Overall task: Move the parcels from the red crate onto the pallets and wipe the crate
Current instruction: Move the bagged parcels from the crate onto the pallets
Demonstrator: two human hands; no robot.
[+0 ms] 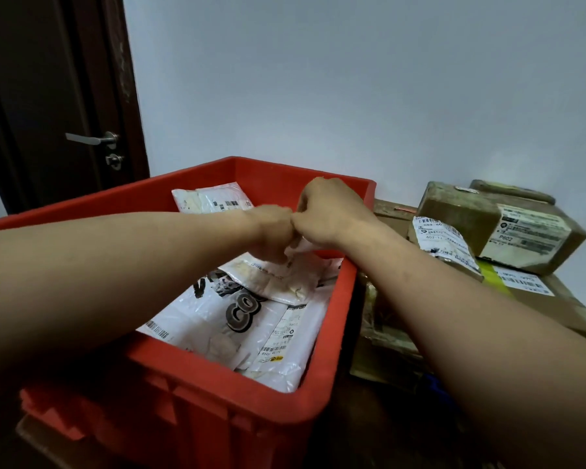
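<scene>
A red crate (332, 319) fills the lower middle of the head view and holds several white plastic mailer parcels. Both my hands reach into it from above. My left hand (271, 231) and my right hand (329, 211) meet over the crate's far right part, fingers curled, together gripping the upper edge of a small creased white parcel (278, 282). Beneath it lies a large white mailer with black lettering (237, 319). Another white parcel (214, 198) leans against the crate's far wall.
To the right of the crate, several brown cardboard boxes (508, 228) with shipping labels and a small labelled mailer (444, 242) are stacked on a wooden surface (386, 326). A dark door (48, 96) with a lever handle stands at the back left. A pale wall lies behind.
</scene>
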